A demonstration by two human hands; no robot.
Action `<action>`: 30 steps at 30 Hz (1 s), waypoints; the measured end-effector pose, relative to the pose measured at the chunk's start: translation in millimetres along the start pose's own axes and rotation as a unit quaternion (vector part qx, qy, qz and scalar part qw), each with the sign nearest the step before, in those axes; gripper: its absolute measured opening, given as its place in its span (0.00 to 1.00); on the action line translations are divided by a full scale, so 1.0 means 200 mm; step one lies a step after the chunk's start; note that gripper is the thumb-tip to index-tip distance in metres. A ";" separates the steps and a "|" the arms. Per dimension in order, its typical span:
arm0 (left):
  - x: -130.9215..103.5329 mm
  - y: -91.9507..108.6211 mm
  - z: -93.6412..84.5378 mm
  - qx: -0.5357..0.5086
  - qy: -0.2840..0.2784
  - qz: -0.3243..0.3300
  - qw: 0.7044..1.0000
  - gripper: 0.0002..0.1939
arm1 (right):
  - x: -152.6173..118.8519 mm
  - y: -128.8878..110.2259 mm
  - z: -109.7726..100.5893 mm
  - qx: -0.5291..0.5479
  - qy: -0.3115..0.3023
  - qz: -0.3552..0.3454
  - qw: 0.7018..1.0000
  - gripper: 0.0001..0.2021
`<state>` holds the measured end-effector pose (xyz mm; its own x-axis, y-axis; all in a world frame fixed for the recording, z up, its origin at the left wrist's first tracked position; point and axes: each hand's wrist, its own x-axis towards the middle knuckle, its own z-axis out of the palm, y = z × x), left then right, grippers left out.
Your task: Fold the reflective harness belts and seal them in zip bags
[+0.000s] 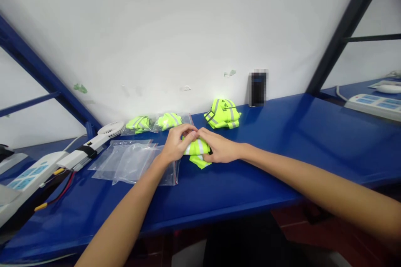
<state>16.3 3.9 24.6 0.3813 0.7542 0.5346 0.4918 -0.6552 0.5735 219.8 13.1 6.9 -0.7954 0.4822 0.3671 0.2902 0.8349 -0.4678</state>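
Observation:
A bundle of fluorescent yellow reflective strap [198, 148] with silver stripes lies on the blue table, gathered between my two hands. My left hand [178, 142] curls over its left and upper side, fingers bent. From the right, my right hand [223, 147] wraps round it, the thumb low and the fingertips meeting my left fingers on top. A loose end of the strap pokes out below toward me. Left of my hands lie clear zip bags [131, 160], overlapping and flat. Behind stands a larger heap of the same yellow straps [223, 114].
Bagged yellow bundles [169, 121] rest against the wall. A white handheld fan [111, 128], a white device with a black strap [84, 152] and a power strip [34, 179] are at left. A blurred dark phone-like object [258, 88] leans on the wall. Another power strip [374, 105] sits at right.

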 end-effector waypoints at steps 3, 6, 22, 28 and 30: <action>-0.05 -0.02 0.03 -0.012 0.009 -0.014 1.000 0.15 | -0.01 0.04 0.03 0.019 0.019 -0.008 1.000 0.28; -0.07 -0.02 0.04 -0.007 0.011 -0.012 1.000 0.14 | -0.03 0.05 0.05 0.028 0.045 -0.009 0.999 0.29; -0.07 0.02 0.02 0.128 0.040 0.100 0.986 0.32 | -0.05 0.00 0.04 0.361 0.248 0.238 0.867 0.21; -0.07 0.01 0.02 0.126 0.048 0.059 0.989 0.20 | -0.02 -0.04 0.06 0.543 0.237 0.304 0.746 0.14; -0.07 -0.01 0.01 0.123 0.069 0.018 0.990 0.13 | -0.03 -0.05 0.05 0.550 0.189 0.305 0.754 0.22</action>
<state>12.0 -4.8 14.2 0.3001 0.7057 0.6418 0.6622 -0.6385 0.3923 215.8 -0.7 1.6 -0.4231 0.9025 -0.0801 -0.2410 -0.1973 -0.9503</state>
